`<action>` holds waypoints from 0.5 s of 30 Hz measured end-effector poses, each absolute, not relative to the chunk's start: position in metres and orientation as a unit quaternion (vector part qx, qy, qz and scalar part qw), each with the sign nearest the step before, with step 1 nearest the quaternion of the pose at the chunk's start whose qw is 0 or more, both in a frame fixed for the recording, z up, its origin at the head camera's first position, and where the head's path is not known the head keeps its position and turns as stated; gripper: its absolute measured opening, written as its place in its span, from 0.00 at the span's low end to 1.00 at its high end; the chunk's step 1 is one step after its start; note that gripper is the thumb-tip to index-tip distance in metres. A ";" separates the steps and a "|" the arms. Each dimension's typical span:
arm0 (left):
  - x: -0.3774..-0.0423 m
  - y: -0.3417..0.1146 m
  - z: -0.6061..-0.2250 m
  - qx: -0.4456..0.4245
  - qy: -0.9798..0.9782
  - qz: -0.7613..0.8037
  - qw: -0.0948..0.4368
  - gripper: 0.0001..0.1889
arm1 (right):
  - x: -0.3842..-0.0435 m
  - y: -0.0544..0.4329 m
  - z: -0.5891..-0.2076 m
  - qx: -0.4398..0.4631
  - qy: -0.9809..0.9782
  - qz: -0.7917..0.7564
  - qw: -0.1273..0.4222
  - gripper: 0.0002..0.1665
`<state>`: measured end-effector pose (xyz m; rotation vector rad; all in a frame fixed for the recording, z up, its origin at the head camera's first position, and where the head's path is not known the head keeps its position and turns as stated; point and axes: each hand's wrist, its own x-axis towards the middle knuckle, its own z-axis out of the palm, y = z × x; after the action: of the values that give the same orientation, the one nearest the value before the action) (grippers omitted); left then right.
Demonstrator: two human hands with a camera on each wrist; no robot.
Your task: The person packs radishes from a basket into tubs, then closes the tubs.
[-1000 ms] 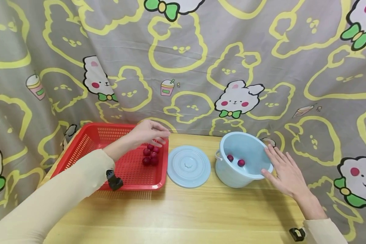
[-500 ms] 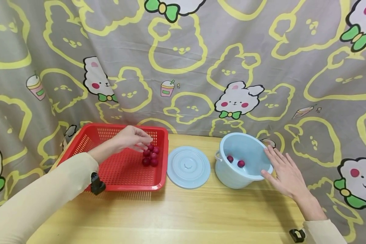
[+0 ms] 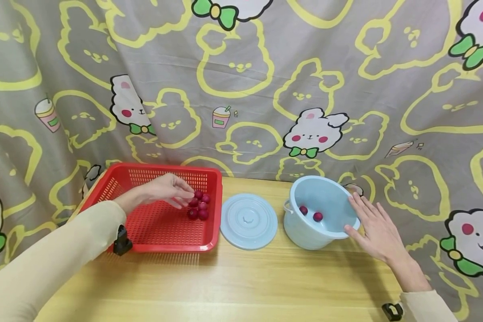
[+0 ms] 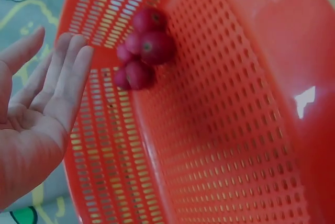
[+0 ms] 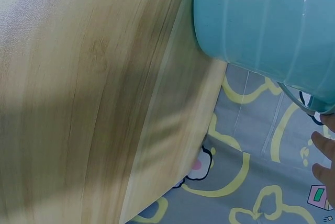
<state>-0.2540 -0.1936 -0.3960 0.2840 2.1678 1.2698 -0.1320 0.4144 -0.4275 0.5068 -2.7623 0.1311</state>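
My left hand [image 3: 163, 190] is over the red plastic basket [image 3: 214, 223], its fingertips close beside several dark red, plum-like fruits [image 3: 203, 206] clustered at the basket's right end. In the left wrist view, the fingers [image 4: 65, 77] are loosely extended with nothing between them, and the fruits [image 4: 158, 47] lie apart from them. At the right, my right hand [image 3: 376, 228] rests with straight fingers on the rim of a light blue bucket [image 3: 307, 235]. Two more of the fruits [image 3: 317, 216] lie inside this bucket. Only a few right fingertips enter the right wrist view.
Between basket and bucket, a round light blue lid [image 3: 248, 223] lies flat on the wooden table [image 3: 241, 281]. A grey curtain [image 3: 249, 58] with cartoon prints hangs directly behind the table. The bucket's white handle [image 3: 288, 206] hangs at its left side.
My left hand has moved left and lower, from above the basket's right edge to beside the fruits. The right hand has stayed at the bucket rim.
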 end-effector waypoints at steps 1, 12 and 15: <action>-0.255 -0.195 -0.398 0.108 0.820 0.475 0.301 0.23 | -0.132 0.414 -0.427 0.178 -0.969 0.045 0.164 0.49; -0.267 -0.199 -0.419 0.113 0.825 0.441 0.334 0.23 | -0.133 0.413 -0.426 0.182 -0.969 0.046 0.164 0.48; -0.270 -0.199 -0.422 0.122 0.830 0.421 0.345 0.23 | -0.132 0.413 -0.426 0.182 -0.968 0.045 0.165 0.48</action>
<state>-0.2699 -0.1990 -0.4218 0.3173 2.1543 1.0924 -0.1324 0.4135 -0.4264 0.5183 -2.7594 0.1288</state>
